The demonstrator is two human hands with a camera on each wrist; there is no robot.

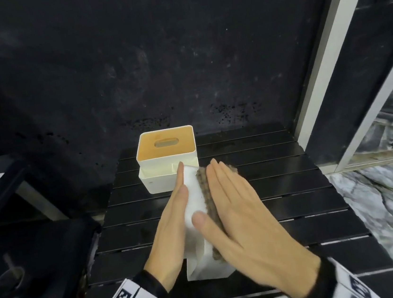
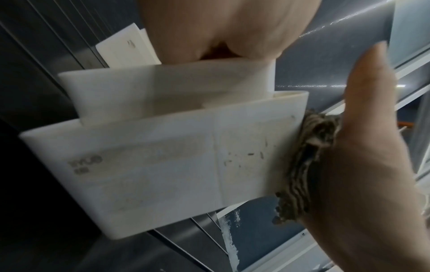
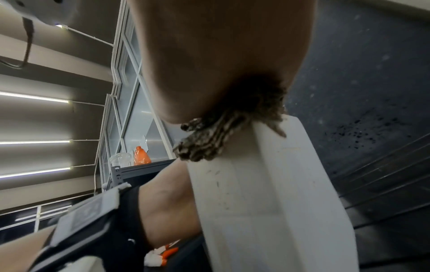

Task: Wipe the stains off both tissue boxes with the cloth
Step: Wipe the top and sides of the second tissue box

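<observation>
A white tissue box (image 1: 194,188) is tipped up on the black slatted table (image 1: 282,188), between my two hands. My left hand (image 1: 172,226) lies flat against its left side, fingers straight. My right hand (image 1: 237,205) presses a brown knitted cloth (image 1: 205,192) flat against the box's right side, with its thumb on the upper face. In the left wrist view the box (image 2: 163,165) shows small dark marks (image 2: 251,154) near the cloth (image 2: 309,160). The second tissue box (image 1: 160,185), white with a tan slotted lid, stands upright just behind.
A dark speckled wall (image 1: 155,67) rises behind the table. A black case (image 1: 29,243) sits close on the left. Marble floor (image 1: 382,200) and a white-framed glass partition (image 1: 328,58) are on the right. The table's right half is bare slats.
</observation>
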